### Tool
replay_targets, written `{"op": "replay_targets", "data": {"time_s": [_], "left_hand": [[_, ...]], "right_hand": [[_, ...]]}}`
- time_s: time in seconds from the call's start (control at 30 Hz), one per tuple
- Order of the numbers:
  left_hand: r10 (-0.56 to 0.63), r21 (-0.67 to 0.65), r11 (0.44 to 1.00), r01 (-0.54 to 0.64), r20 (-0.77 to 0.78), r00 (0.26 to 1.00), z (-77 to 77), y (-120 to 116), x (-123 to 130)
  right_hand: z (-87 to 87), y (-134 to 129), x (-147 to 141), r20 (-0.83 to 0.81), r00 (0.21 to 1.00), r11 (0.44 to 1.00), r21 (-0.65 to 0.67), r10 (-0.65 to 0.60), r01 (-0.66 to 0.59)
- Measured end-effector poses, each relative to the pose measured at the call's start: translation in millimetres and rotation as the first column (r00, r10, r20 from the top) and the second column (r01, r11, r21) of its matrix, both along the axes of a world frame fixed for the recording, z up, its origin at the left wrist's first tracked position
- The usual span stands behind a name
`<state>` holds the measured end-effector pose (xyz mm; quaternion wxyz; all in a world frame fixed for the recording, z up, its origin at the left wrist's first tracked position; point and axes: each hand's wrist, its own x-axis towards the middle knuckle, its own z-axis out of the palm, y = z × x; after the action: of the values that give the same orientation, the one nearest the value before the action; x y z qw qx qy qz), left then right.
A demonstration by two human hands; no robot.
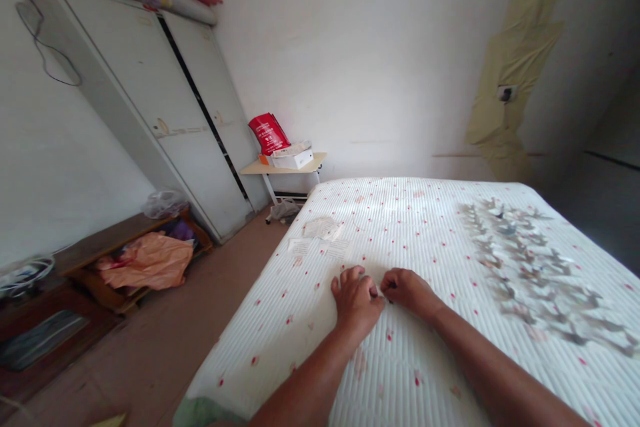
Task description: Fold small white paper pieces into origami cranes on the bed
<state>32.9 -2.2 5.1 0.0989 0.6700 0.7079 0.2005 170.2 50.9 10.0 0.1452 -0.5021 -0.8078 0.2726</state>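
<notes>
White quilted mattress (300, 353), finely ribbed, scattered red flecks, lying flat

White ribbed mattress (400, 227), red flecks

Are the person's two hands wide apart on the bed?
No, the left hand and right hand sit close together on the quilted white mattress.

The left hand (356, 303) is arched with its knuckles up and its fingers (361, 278) curled downward; the right hand (409, 292) is bent inward, its fingertips (387, 283) bunched just beside those left fingers; behind the fingers, the bare left forearm (305, 377) and right forearm (493, 367) spread apart toward the person.
</notes>
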Motion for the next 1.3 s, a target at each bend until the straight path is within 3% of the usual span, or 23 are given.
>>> {"op": "replay_targets", "data": {"time_s": [0.5, 0.87, 1.1, 1.3], "left_hand": [[-0.026, -0.01, 1.0, 0.027, 0.076, 0.997, -2.9, -1, -11], [0.01, 0.022, 1.0, -0.012, 0.07, 0.998, -0.6, -1, -4], [-0.012, 0.04, 0.999, 0.01, 0.061, 0.998, 0.1, -4, -6], [0.018, 0.042, 0.999, -0.02, 0.051, 0.999, 0.6, -5, -4]], "right_hand": [[-0.5, 1, 0, 0.003, 1.0, 1.0, -0.012, -0.001, 0.001], [3.4, 1, 0, 0.0, 1.0, 1.0, -0.027, 0.006, -0.006], [-5.5, 5, 8, -0.042, 0.998, 0.998, 0.058, 0.038, -0.036], [2.5, -3, 7, -0.043, 0.996, 0.996, 0.051, 0.079, -0.077]]}}
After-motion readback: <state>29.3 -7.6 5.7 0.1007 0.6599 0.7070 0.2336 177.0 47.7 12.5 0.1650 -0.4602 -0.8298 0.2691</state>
